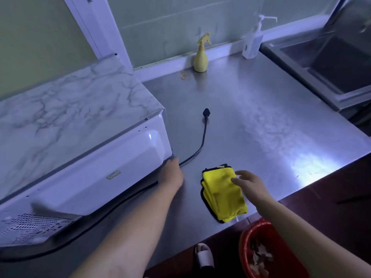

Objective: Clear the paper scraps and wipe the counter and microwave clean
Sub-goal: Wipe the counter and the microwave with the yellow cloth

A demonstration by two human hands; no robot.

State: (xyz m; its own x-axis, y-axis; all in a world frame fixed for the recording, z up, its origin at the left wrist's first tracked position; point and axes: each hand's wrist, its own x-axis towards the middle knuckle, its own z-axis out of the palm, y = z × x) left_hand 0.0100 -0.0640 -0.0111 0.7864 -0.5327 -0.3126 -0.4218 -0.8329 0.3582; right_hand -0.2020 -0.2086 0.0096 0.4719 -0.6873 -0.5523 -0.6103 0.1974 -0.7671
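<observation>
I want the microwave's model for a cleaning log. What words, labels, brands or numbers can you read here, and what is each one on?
No text here can be read.
Small plate on the back of the microwave: too small and blurred to read.
Label on the pump bottle: blurred, unreadable.
Spray bottle and yellow cloth: no print visible.

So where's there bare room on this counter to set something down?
The wide counter stretch between cord and sink is bare to the front edge. Crowded: left hand, cord and yellow cloth by the microwave corner; spray bottle at the back wall.
</observation>
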